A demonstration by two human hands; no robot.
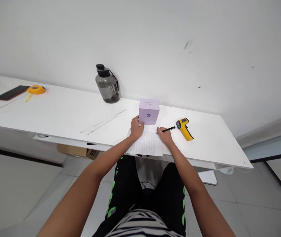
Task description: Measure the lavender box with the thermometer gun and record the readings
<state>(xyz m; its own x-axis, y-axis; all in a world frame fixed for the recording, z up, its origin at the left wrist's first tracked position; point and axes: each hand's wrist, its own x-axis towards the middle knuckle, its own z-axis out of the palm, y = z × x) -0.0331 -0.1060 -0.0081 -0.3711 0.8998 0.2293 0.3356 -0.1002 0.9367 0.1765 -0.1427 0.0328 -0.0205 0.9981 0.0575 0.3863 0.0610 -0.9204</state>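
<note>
Apparently you're writing on the paper (146, 144) before the box (149, 113), right hand (164, 135) pinching a pen (169, 129), left hand (137, 129) unclear in grip, next strokes needing steadiness.

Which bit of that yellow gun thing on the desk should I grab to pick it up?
Probably the long handle of the yellow gun, coming from the near right side. It lies on the desk with the handle slanting toward the near edge, and the narrow handle looks easy to wrap fingers around, away from the blue-and-black end.
</note>
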